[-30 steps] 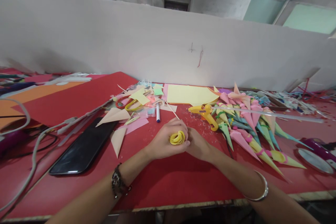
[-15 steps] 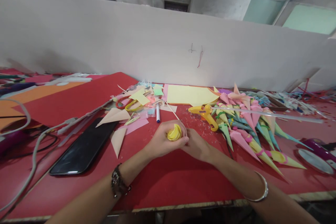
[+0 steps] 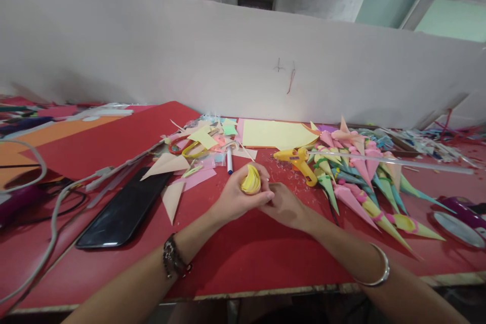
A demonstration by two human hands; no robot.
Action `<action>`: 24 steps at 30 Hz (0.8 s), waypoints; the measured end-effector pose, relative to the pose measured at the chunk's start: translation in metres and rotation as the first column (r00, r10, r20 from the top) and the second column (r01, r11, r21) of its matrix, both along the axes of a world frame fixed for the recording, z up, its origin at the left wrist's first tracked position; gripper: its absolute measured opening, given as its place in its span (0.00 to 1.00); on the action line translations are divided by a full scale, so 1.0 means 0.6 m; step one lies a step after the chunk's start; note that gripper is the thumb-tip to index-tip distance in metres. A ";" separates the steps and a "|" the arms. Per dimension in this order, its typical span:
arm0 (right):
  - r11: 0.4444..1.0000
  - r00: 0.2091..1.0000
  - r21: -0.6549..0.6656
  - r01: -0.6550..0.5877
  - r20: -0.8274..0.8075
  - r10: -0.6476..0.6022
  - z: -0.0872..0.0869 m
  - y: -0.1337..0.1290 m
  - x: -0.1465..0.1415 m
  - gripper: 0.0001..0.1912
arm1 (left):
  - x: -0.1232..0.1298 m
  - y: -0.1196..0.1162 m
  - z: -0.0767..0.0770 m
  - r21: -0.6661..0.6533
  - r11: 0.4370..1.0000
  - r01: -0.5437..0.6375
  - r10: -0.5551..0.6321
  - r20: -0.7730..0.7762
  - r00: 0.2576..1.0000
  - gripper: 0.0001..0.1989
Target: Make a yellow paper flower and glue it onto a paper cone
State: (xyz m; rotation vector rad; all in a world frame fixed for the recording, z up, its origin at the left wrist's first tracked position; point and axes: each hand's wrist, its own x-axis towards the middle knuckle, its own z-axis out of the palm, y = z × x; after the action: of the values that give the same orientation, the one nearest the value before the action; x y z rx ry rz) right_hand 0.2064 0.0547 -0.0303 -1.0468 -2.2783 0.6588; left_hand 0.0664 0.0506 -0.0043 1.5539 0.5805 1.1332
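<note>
A rolled yellow paper piece (image 3: 251, 180) pokes out at the top of my left hand (image 3: 236, 195), whose fingers are wrapped round it. Its layered edges face up, and its lower part is hidden. My right hand (image 3: 285, 206) lies against the left one from the right and below; its fingertips are hidden behind the left hand, so I cannot see what they hold. A yellow glue gun (image 3: 298, 162) lies just beyond my right hand with a clear glue stick (image 3: 387, 160) reaching out of its back. A white marker with a blue cap (image 3: 230, 159) is beyond my left hand.
Several pastel paper cones (image 3: 353, 195) are heaped on the right. A black phone (image 3: 123, 212) and loose paper scraps (image 3: 172, 200) lie to the left, with a white cable (image 3: 56, 223). Yellow sheets (image 3: 273, 134) rest by the white partition (image 3: 212, 61). A purple device (image 3: 463, 217) is far right.
The yellow paper has tilted and shows more above my left hand. My left thumb reaches a little further right. The view has shifted slightly.
</note>
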 end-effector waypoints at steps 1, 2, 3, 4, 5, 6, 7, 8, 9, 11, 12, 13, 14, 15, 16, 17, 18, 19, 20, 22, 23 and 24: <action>1.000 1.000 0.009 0.006 0.014 -0.006 0.000 0.001 0.000 0.09 | 0.000 0.000 -0.001 0.005 1.000 0.007 -0.007 0.007 1.000 0.14; 1.000 0.999 0.020 0.015 0.034 -0.015 0.000 0.001 0.001 0.10 | 0.000 0.000 -0.002 0.017 1.000 0.005 -0.005 0.006 1.000 0.14; 0.999 0.998 0.030 0.024 0.053 -0.025 -0.001 0.002 0.001 0.10 | 0.000 0.000 -0.002 0.031 1.000 -0.001 0.001 -0.005 1.000 0.14; 0.999 0.997 0.039 0.029 0.069 -0.032 -0.001 0.002 0.002 0.10 | 0.000 0.000 -0.002 0.048 0.999 -0.009 0.010 -0.021 1.000 0.15; 0.998 0.997 0.045 0.031 0.075 -0.035 -0.001 0.002 0.002 0.10 | -0.001 -0.001 -0.002 0.066 0.998 -0.013 0.016 -0.038 0.999 0.16; 0.998 0.997 0.046 0.032 0.072 -0.035 -0.001 0.002 0.003 0.10 | -0.002 -0.001 -0.002 0.082 0.997 -0.014 0.018 -0.055 0.998 0.18; 0.999 0.998 0.041 0.032 0.061 -0.034 -0.001 0.001 0.003 0.11 | -0.002 -0.001 -0.002 0.098 0.995 -0.014 0.021 -0.070 0.997 0.19; 0.999 0.998 0.031 0.035 0.047 -0.037 -0.001 0.001 0.003 0.11 | -0.003 -0.001 -0.002 0.114 0.993 -0.016 0.025 -0.080 0.996 0.21; 0.999 0.999 0.018 0.037 0.035 -0.038 0.000 0.000 0.003 0.12 | -0.003 -0.001 -0.002 0.128 0.992 -0.020 0.031 -0.086 0.996 0.21; 0.999 0.999 -0.003 0.036 0.026 -0.036 0.000 0.000 0.002 0.12 | -0.004 0.000 -0.004 0.149 0.988 -0.033 0.046 -0.087 0.995 0.23; 0.999 0.999 -0.007 0.032 0.023 -0.032 0.000 0.000 0.002 0.11 | -0.004 0.001 -0.005 0.154 0.987 -0.039 0.053 -0.088 0.995 0.23; 1.000 1.000 -0.008 0.023 0.019 -0.023 -0.001 0.000 0.001 0.11 | -0.005 0.002 -0.006 0.159 0.986 -0.044 0.059 -0.090 0.994 0.24; 1.000 1.000 -0.013 0.013 0.011 -0.013 -0.001 0.001 0.001 0.11 | -0.005 0.003 -0.007 0.163 0.986 -0.046 0.062 -0.093 0.994 0.24; 1.000 1.000 -0.024 0.001 0.000 -0.001 -0.001 0.001 0.001 0.10 | -0.006 0.004 -0.008 0.165 0.985 -0.048 0.065 -0.100 0.993 0.24; 0.999 1.000 -0.042 -0.004 -0.012 0.004 -0.002 0.001 0.000 0.10 | -0.006 0.005 -0.007 0.167 0.985 -0.053 0.072 -0.111 0.991 0.24; 0.998 1.000 -0.067 -0.003 -0.024 0.002 -0.002 0.001 0.000 0.11 | -0.007 0.006 -0.007 0.170 0.984 -0.062 0.084 -0.129 0.988 0.23; 0.996 0.999 -0.094 0.000 -0.034 -0.003 -0.002 0.000 0.000 0.11 | -0.008 0.007 -0.006 0.175 0.982 -0.074 0.101 -0.151 0.983 0.20; 0.993 0.999 -0.118 0.002 -0.045 -0.007 -0.001 0.000 0.000 0.12 | -0.008 0.008 -0.005 0.185 0.979 -0.091 0.124 -0.175 0.977 0.17; 0.990 0.998 -0.139 -0.003 -0.056 -0.005 -0.001 -0.002 0.000 0.13 | -0.009 0.008 -0.003 0.196 0.975 -0.108 0.147 -0.201 0.969 0.14; 0.986 0.996 -0.165 -0.038 -0.089 0.023 0.001 -0.004 -0.001 0.14 | -0.009 0.010 0.000 0.216 0.966 -0.145 0.197 -0.239 0.951 0.09; 0.983 0.993 -0.173 -0.063 -0.108 0.045 0.002 -0.005 -0.001 0.15 | -0.010 0.011 0.001 0.219 0.961 -0.166 0.219 -0.248 0.944 0.08; 0.980 0.990 -0.180 -0.085 -0.127 0.063 0.003 -0.006 -0.002 0.16 | -0.010 0.012 0.002 0.214 0.959 -0.185 0.237 -0.251 0.938 0.07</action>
State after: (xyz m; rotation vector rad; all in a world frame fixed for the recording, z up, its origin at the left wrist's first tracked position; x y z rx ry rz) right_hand 0.2051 0.0512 -0.0285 -0.9809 -2.1921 0.9544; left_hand 0.0606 0.0579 -0.0032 1.8638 0.8658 1.1668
